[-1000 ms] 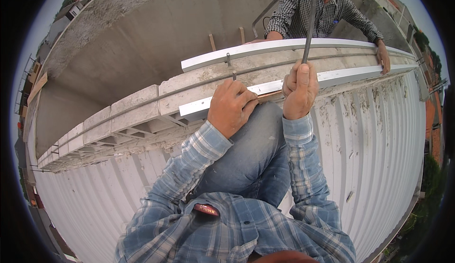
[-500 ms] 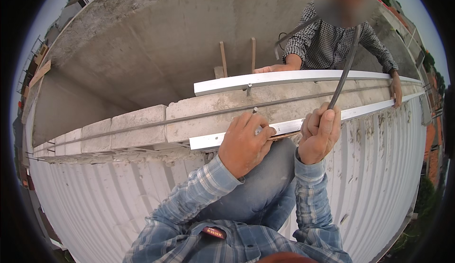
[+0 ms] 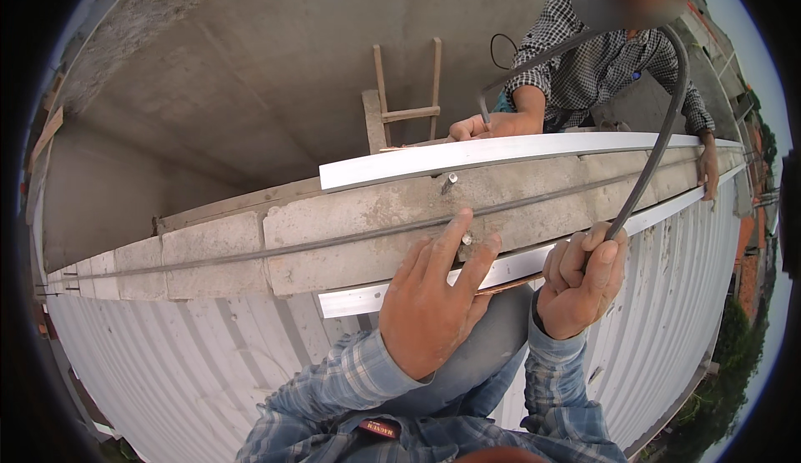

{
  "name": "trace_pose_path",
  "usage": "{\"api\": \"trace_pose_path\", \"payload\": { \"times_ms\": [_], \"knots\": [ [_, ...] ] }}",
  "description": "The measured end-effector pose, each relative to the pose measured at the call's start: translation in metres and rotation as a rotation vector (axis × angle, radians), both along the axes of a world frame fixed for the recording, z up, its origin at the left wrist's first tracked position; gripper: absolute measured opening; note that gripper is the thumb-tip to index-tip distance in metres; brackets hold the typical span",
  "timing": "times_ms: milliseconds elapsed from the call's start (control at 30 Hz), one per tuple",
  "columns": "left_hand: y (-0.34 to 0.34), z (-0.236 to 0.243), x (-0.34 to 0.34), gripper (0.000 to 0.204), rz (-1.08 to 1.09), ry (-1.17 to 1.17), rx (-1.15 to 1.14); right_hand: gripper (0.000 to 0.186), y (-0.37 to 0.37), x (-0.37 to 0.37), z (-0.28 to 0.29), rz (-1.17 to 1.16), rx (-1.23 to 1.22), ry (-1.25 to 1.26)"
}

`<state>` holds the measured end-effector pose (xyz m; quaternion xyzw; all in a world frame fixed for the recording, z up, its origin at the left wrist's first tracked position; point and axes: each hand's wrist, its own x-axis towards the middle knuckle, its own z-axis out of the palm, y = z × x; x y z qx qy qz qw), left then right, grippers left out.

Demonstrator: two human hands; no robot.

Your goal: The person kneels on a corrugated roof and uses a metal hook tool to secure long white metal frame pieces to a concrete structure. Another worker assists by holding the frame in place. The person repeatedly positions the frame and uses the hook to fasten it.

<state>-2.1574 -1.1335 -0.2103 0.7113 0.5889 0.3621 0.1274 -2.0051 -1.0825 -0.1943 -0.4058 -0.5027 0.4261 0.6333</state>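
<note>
My right hand (image 3: 580, 284) is closed around the lower end of a bent steel bar (image 3: 647, 167). From my fist the bar rises, arches in front of the co-worker and comes back down to a short hooked end. My left hand (image 3: 438, 300) is open, its fingers spread over the near edge of the block wall (image 3: 334, 250). A small metal stud (image 3: 466, 239) shows between its thumb and forefinger. Beneath that hand runs the near white metal profile (image 3: 355, 301), along the wall's near side. The far white profile (image 3: 375, 169) lies along the opposite side, beside another stud (image 3: 451, 179).
Across the wall, a co-worker (image 3: 605, 79) in a checked shirt has one hand at each profile. A thin steel rod (image 3: 225, 258) lies lengthwise on the wall. Behind stand a wooden ladder (image 3: 409, 114) and a grey wall. Corrugated roofing sheet (image 3: 183, 363) slopes on my side.
My left hand has gone from curled fingers at the near profile to spread fingers reaching over the wall. My right hand has tilted the bent bar, so its arch now shows.
</note>
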Motion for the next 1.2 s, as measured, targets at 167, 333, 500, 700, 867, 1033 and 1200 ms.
{"api": "trace_pose_path", "payload": {
  "times_ms": [167, 333, 500, 700, 867, 1033, 1200],
  "knots": [
    [0.003, -0.003, -0.004, 0.065, -0.009, 0.01, -0.028, 0.033, -0.005, 0.008, -0.002, 0.002, -0.017, 0.01],
    [0.005, -0.002, -0.006, 0.056, -0.02, -0.007, -0.082, 0.03, -0.009, 0.008, 0.001, 0.013, -0.046, 0.039],
    [0.008, -0.006, -0.008, 0.048, -0.009, -0.037, -0.056, 0.033, -0.017, 0.01, 0.004, 0.093, -0.145, 0.222],
    [0.006, -0.008, -0.007, 0.045, -0.025, -0.007, -0.026, 0.035, -0.018, -0.018, 0.019, 0.126, -0.141, 0.116],
    [0.006, -0.007, -0.006, 0.045, -0.022, -0.05, -0.003, 0.036, -0.02, -0.023, 0.015, 0.153, -0.128, 0.063],
    [0.003, 0.0, -0.006, 0.043, -0.036, -0.057, -0.002, 0.038, -0.021, -0.024, 0.009, 0.119, -0.077, -0.024],
    [0.003, 0.002, -0.004, 0.04, -0.024, -0.048, -0.002, 0.041, -0.021, -0.025, 0.006, 0.087, -0.073, -0.184]
  ]
}}
